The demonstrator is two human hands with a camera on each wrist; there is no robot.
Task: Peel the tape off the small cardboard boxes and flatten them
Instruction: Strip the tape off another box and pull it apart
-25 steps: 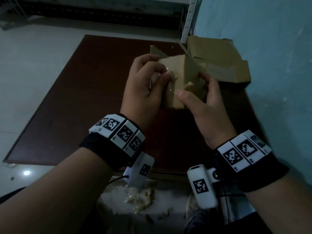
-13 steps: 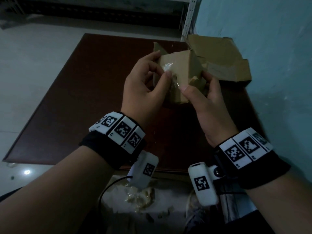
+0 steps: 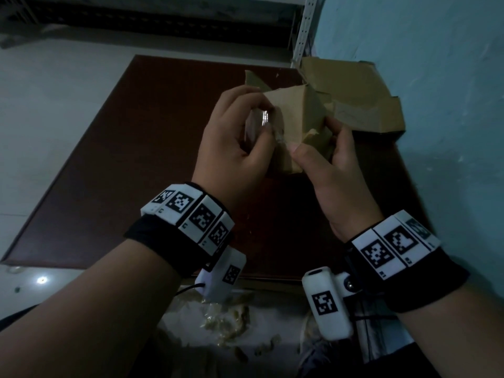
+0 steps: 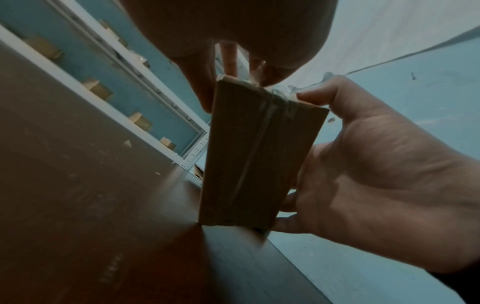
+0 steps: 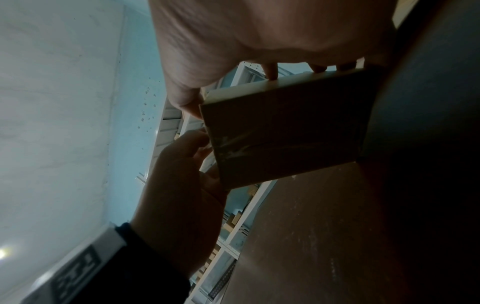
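Observation:
A small brown cardboard box (image 3: 298,124) is held above the dark brown table (image 3: 136,173), between both hands. My right hand (image 3: 324,148) grips its right side, thumb on the near face and fingers behind. My left hand (image 3: 242,137) pinches a strip of clear tape (image 3: 263,120) at the box's left edge. In the left wrist view the box (image 4: 257,156) shows a tape seam down its face, with the right hand (image 4: 369,164) beside it. In the right wrist view the box (image 5: 283,133) shows torn marks, and the left hand (image 5: 182,185) is at its edge.
Flattened cardboard pieces (image 3: 354,96) lie at the table's far right corner against the teal wall (image 3: 450,105). Crumpled tape scraps (image 3: 226,320) lie below the table's near edge. A white metal shelf upright (image 3: 302,31) stands behind the table.
The left hand has drawn the tape strip leftward off the box. The box has tilted a little and the right thumb has slid down its near face.

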